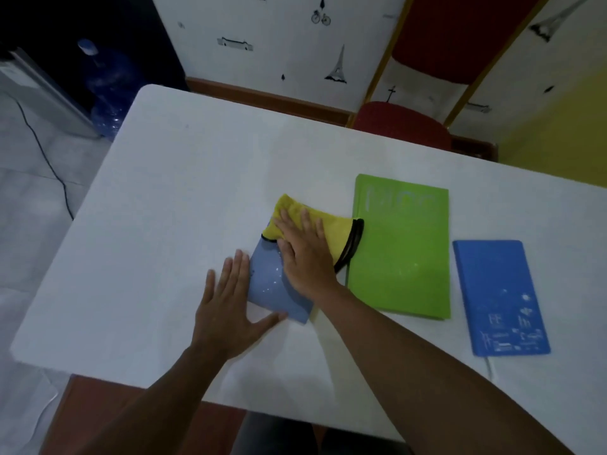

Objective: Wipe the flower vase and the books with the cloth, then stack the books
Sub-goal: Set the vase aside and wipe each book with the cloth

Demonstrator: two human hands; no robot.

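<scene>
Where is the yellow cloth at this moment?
The yellow cloth lies mid-table under the right hand, on the pale blue book, just left of the green book.

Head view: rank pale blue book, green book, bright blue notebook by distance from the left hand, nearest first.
From the left hand:
1. Pale blue book, touching the hand, just to its right, under the cloth.
2. Green book, further right, mid-table.
3. Bright blue notebook, farthest, by the table's right side.

Lying bare across the left and far table (184,165); blocking the right side, green book (399,257) and blue notebook (499,297), slightly apart.
</scene>
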